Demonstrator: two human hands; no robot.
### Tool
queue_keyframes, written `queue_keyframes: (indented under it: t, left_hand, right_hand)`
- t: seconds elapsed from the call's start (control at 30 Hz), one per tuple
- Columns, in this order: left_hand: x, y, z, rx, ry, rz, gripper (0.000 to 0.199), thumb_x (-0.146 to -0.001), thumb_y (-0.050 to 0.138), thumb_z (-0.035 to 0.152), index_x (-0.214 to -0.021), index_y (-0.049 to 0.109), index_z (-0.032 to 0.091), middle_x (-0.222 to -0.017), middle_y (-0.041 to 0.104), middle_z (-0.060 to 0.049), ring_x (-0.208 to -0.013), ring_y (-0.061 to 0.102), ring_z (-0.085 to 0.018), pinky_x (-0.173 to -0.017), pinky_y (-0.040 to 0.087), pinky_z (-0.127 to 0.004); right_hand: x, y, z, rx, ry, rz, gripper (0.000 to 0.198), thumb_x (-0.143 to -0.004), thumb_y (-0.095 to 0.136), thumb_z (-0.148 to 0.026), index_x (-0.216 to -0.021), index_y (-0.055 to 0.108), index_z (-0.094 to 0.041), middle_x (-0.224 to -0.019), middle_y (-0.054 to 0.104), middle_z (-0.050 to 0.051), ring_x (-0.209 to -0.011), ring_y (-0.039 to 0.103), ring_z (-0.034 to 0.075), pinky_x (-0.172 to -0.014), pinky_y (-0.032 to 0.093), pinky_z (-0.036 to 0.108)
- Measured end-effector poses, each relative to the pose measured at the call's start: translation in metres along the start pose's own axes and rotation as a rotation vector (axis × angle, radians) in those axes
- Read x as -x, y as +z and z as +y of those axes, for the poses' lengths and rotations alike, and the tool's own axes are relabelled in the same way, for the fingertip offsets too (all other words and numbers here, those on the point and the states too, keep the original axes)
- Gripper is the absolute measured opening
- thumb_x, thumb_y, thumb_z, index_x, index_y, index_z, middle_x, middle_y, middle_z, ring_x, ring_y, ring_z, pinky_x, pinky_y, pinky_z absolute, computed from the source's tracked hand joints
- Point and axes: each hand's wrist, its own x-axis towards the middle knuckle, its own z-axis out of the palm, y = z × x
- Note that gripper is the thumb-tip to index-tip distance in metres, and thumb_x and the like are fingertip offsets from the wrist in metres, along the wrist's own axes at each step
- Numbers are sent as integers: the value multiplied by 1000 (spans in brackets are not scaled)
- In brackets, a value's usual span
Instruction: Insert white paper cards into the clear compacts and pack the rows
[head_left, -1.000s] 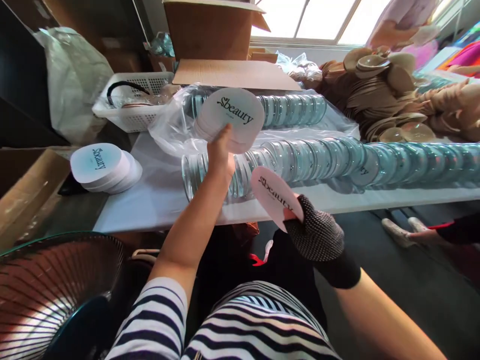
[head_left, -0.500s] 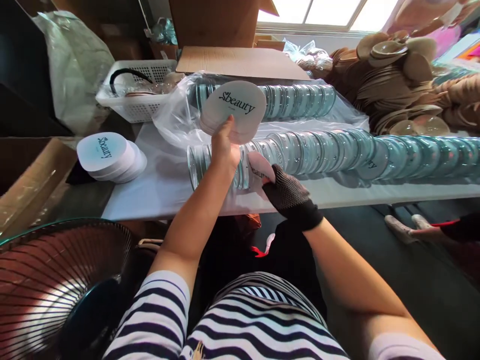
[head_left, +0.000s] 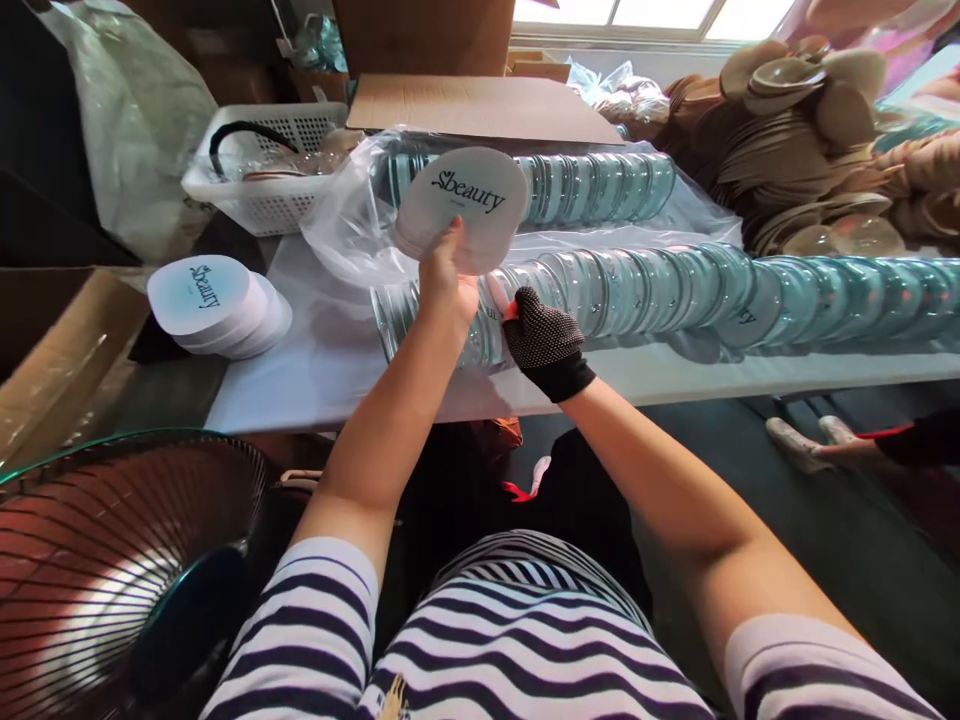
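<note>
My bare left hand (head_left: 450, 275) grips a fanned stack of white rounded cards (head_left: 480, 205) printed "beauty", thumb on top. In a dark dotted fingerless glove, my right hand (head_left: 544, 335) is closed on a single printed card (head_left: 498, 298). That card stands among the clear plastic containers (head_left: 645, 290), which lie on their sides in a long nested row across the table. Part of the card is hidden by my right fingers and the container walls. Another pile of the same cards (head_left: 206, 295) sits on the table's left end.
Behind, a second row of clear containers (head_left: 600, 188) lies in a plastic bag. A white basket (head_left: 262, 200) stands back left, and brown shell-shaped pieces (head_left: 780, 150) are heaped at right. A fan (head_left: 135, 570) is close on my left. A person's feet (head_left: 795, 440) show at right.
My right hand has moved left and slightly up, bringing its card in among the containers near my left hand. The left hand still holds its stack, and the view has shifted a little.
</note>
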Motion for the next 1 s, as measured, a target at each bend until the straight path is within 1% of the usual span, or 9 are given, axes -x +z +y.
queue_keyframes:
  t: [0.33,0.4,0.53,0.6,0.63,0.7,0.83,0.9,1.0]
  left_hand:
    - [8,3,8,63,-88,-1,35,-94,61,36,-129,63,30,-136,65,-2,-134,54,-20,-113,43,-39]
    - [8,3,9,57,-85,-6,35,-95,60,34,-129,63,30,-135,65,-1,-133,54,-19,-112,44,-39]
    - [10,3,7,79,-73,3,37,-94,61,31,-131,62,30,-136,64,-1,-133,55,-20,-113,43,-41]
    - [11,5,6,73,-55,9,37,-93,63,29,-131,62,29,-137,64,-2,-134,54,-20,-114,42,-40]
    - [13,7,5,64,-36,13,37,-93,63,26,-130,63,28,-137,64,-1,-134,54,-20,-114,42,-39]
    - [18,10,5,41,24,22,38,-92,64,21,-129,63,28,-137,64,0,-134,54,-19,-114,42,-36]
    - [39,11,6,-23,141,-11,37,-85,70,14,-120,68,25,-130,69,0,-134,54,-20,-115,42,-37]
    - [50,7,7,-61,185,-38,33,-81,74,15,-113,71,23,-124,72,-1,-132,56,-22,-114,43,-39]
    - [64,-2,7,-123,253,-11,27,-76,78,18,-103,73,23,-115,74,-2,-127,61,-23,-111,48,-39]
  right_hand:
    - [-11,-11,9,101,-213,-408,26,-89,47,-26,-90,71,-17,-94,74,15,-84,70,24,-71,48,31]
    - [-11,-9,13,-168,-125,-515,19,-86,51,-26,-91,67,-17,-88,74,13,-69,67,20,-64,49,29]
    - [-4,-6,23,-1062,94,-696,30,-88,49,-35,-111,57,-18,-78,71,4,-46,52,11,-47,44,23]
    - [-4,-5,27,-1175,101,-721,32,-88,51,-42,-106,59,-17,-66,65,1,-42,49,10,-43,41,22]
    - [-7,-6,29,-1102,94,-703,32,-86,55,-44,-99,61,-15,-59,62,0,-40,48,10,-41,40,21]
    - [-21,-10,34,-873,70,-485,31,-85,60,-44,-91,65,-14,-56,61,1,-41,51,11,-43,42,22]
    - [-54,-31,40,-658,-20,139,49,-97,38,-43,-132,56,-14,-110,72,14,-84,71,19,-73,56,32]
    - [-56,-43,35,-502,-142,257,56,-98,36,-42,-148,41,-18,-138,60,16,-116,63,23,-93,54,40]
    - [-36,-50,15,-189,-263,373,60,-96,40,-41,-153,37,-20,-151,46,16,-139,44,30,-105,46,51]
